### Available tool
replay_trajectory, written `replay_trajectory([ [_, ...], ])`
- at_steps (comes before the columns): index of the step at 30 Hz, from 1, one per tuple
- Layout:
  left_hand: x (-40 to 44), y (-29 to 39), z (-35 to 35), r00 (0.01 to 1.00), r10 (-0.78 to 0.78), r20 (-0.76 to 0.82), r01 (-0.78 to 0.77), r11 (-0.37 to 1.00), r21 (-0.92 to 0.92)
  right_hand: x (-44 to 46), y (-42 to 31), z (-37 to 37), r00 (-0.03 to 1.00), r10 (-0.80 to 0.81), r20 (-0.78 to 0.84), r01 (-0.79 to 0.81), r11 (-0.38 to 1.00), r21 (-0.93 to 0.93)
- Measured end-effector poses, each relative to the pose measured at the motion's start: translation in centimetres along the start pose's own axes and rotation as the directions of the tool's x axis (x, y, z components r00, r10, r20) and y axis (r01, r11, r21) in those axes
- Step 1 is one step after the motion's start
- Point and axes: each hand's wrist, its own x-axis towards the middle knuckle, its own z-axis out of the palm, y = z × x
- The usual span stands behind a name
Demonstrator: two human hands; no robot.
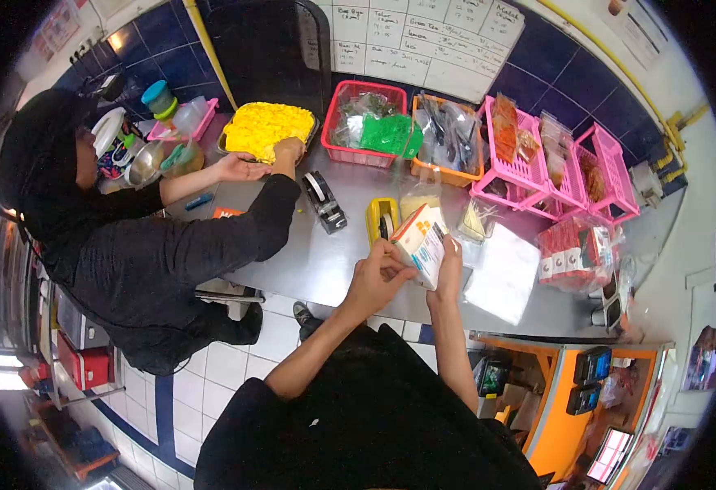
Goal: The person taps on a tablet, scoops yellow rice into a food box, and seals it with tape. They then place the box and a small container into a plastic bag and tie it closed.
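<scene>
Box (421, 245) up in both hands, just beside the yellow tape dispenser (382, 219)! Left hand (381, 280) pinches one side, fingers curled; right hand (448, 268) grips the other, partly closed. Bare table (313, 269) opens leftward, up to the black tape dispenser (324, 200); rightward, white sheets (503, 273) lie near the front edge. Behind, the red basket (358, 157) holds clear packets (360, 118), green packaging (391, 135) crossing its rim; pink baskets (505, 181) carry filled packets (505, 131). A co-worker's hand (289, 150) touches yellow food (262, 124) in a tray (316, 131).
</scene>
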Motion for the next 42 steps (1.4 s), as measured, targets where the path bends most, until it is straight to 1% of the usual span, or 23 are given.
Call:
replay_trajectory([
  [5, -0.9, 0.2, 0.3, 0.996, 0.021, -0.087, -0.022, 1.0, -0.013, -1.4, -1.7, -0.6, 0.998, -0.006, 0.057, 0.006, 1.0, -0.013],
  [8, -1.9, -1.8, 0.3, 0.943, 0.304, -0.137, -0.266, 0.934, 0.24, -2.9, -2.0, -1.8, 0.989, 0.077, 0.127, -0.075, 0.997, -0.025],
  [10, -2.6, -3.8, -0.2, 0.939, 0.343, 0.019, -0.316, 0.841, 0.44, -3.0, -0.3, -3.8, 0.962, 0.187, 0.197, -0.191, 0.982, 0.002],
  [12, -3.1, -6.0, -0.7, 0.948, 0.316, 0.045, -0.313, 0.89, 0.332, -2.5, 1.2, -5.1, 0.952, 0.215, 0.216, -0.227, 0.973, 0.032],
  [14, -5.0, -9.2, -3.4, 0.994, 0.067, 0.091, -0.099, 0.906, 0.413, -0.1, 4.2, -8.9, 0.974, 0.196, 0.11, -0.202, 0.979, 0.04],
  [17, -5.1, -13.5, -10.2, 0.95, 0.272, -0.154, -0.092, 0.715, 0.694, 4.4, 9.6, -14.0, 0.992, 0.025, -0.126, -0.045, 0.987, -0.155],
  [18, -4.7, -14.0, -13.4, 0.947, 0.238, -0.217, 0.003, 0.666, 0.746, 5.1, 10.7, -14.6, 0.959, -0.13, -0.252, 0.017, 0.914, -0.406],
  [19, -3.9, -14.1, -16.4, 0.921, -0.246, -0.302, 0.389, 0.593, 0.705, 5.5, 11.7, -15.5, 0.894, -0.303, -0.329, 0.026, 0.77, -0.637],
  [20, -3.7, -14.9, -18.8, 0.941, -0.024, -0.338, 0.297, 0.539, 0.788, 6.1, 12.6, -16.3, 0.884, -0.359, -0.299, 0.092, 0.76, -0.643],
  [22, -2.9, -18.3, -23.8, 0.92, 0.205, -0.334, 0.21, 0.461, 0.862, 8.7, 14.8, -19.3, 0.592, -0.805, 0.038, 0.187, 0.092, -0.978],
  [24, -1.3, -22.0, -28.6, 0.865, 0.07, -0.496, 0.026, 0.983, 0.183, 4.1, 9.7, -12.9, 0.48, -0.871, 0.102, 0.164, -0.025, -0.986],
  [25, -0.4, -21.2, -29.4, 0.87, 0.077, -0.487, 0.018, 0.982, 0.188, 1.9, 7.9, -9.1, 0.362, -0.914, 0.186, 0.131, -0.148, -0.98],
  [26, 0.5, -19.6, -29.9, 0.819, 0.12, -0.562, 0.321, 0.716, 0.62, 1.0, 8.5, -7.4, 0.36, -0.917, 0.174, 0.12, -0.139, -0.983],
  [27, 1.3, -18.2, -30.2, 0.779, 0.211, -0.591, 0.555, 0.208, 0.805, 0.1, 9.1, -6.0, 0.676, -0.736, 0.04, 0.31, 0.235, -0.921],
  [28, 1.8, -17.1, -30.1, 0.792, 0.208, -0.575, 0.538, 0.21, 0.817, -1.1, 9.8, -4.5, 0.903, -0.428, 0.035, 0.319, 0.614, -0.722],
  [30, 2.2, -16.0, -29.2, 0.765, -0.017, -0.644, 0.624, 0.265, 0.735, -4.5, 11.7, 1.8, 0.808, -0.45, 0.38, 0.569, 0.433, -0.699],
  [31, 6.4, -16.2, -28.2, 0.833, -0.03, -0.552, 0.541, 0.252, 0.803, -5.9, 12.2, 5.0, 0.843, -0.213, 0.495, 0.537, 0.411, -0.737],
  [32, 15.2, -17.2, -26.3, 0.93, -0.003, -0.368, 0.362, 0.175, 0.915, -6.3, 13.4, 7.0, 0.752, -0.022, 0.659, 0.594, 0.457, -0.662],
  [34, 32.3, -20.1, -20.9, 1.0, 0.019, -0.004, 0.003, 0.023, 1.0, -7.2, 15.3, 10.9, 0.468, 0.022, 0.884, 0.872, 0.151, -0.465],
  [36, 27.3, -11.0, -24.0, 0.948, 0.318, 0.024, 0.033, -0.173, 0.984, -7.0, 17.1, 12.9, 0.426, 0.189, 0.885, 0.901, 0.001, -0.434],
  [38, 16.3, -9.6, -23.5, 0.933, 0.357, -0.036, 0.028, 0.027, 0.999, -6.0, 19.6, 13.1, 0.46, 0.22, 0.861, 0.886, -0.042, -0.462],
  [41, -3.3, -17.1, -22.8, 0.978, 0.141, -0.153, 0.113, 0.259, 0.959, -5.4, 21.4, 12.8, 0.443, 0.188, 0.877, 0.896, -0.072, -0.438],
  [42, -2.9, -13.4, -22.4, 0.941, -0.198, -0.273, 0.329, 0.36, 0.873, -5.3, 21.6, 12.4, 0.406, 0.133, 0.904, 0.914, -0.07, -0.4],
])
